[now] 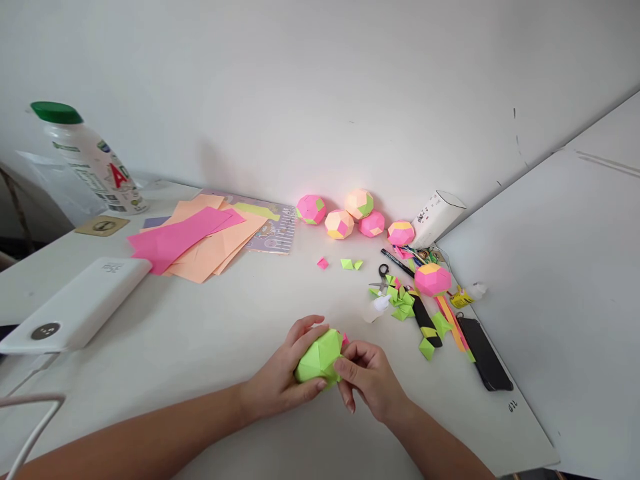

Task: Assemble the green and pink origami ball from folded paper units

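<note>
A green folded-paper ball (320,357) with flat facets is held above the front of the table. My left hand (287,367) wraps round its left side, thumb below and fingers over the top. At its right edge my right hand (367,377) pinches with thumb and forefinger; whether a loose piece is between them is hidden. A bit of pink paper (345,340) shows at the ball's upper right. Farther back lie a small pink folded piece (323,263) and small green folded pieces (347,264).
Finished multicoloured paper balls (339,224) stand along the wall. To the right are scissors (383,277), green paper pieces (400,300), a glue bottle (469,294) and a black phone (484,353). Paper sheets (185,237), a white power bank (75,303) and a bottle (95,160) occupy the left.
</note>
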### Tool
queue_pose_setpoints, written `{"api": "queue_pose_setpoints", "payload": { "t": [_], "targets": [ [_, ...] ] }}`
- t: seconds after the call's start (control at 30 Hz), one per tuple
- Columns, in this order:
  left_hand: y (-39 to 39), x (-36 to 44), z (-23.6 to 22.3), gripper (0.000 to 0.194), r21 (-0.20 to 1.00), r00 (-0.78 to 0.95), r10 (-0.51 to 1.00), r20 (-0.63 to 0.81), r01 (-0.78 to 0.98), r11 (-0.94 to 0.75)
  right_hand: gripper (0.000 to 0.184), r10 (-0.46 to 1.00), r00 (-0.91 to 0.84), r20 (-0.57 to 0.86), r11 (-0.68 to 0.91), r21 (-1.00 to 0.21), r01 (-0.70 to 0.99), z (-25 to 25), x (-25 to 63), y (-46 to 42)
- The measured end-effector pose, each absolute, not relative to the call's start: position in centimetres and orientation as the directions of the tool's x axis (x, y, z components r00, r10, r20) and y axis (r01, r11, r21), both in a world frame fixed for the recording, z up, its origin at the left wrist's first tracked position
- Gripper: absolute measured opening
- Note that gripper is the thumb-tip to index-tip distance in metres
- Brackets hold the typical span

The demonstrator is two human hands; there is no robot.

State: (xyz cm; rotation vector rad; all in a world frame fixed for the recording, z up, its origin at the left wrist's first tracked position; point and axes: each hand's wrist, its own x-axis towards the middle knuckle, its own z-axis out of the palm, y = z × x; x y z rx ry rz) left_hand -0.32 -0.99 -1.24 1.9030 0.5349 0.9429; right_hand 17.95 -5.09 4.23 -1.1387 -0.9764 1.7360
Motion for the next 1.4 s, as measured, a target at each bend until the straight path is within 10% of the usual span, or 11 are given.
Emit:
{"api": "queue_pose_setpoints", "payload": {
  "t": [1.4],
  "targets": [
    [-0.8,-0.5,-0.7,0.057,0.879,0.672,0.623,0.401,-0.091,-0.468,0.035,0.871,-0.302,-0.387,-0.447,-0.880,-0.161,5.2,19.2,-4.3]
  ]
}}
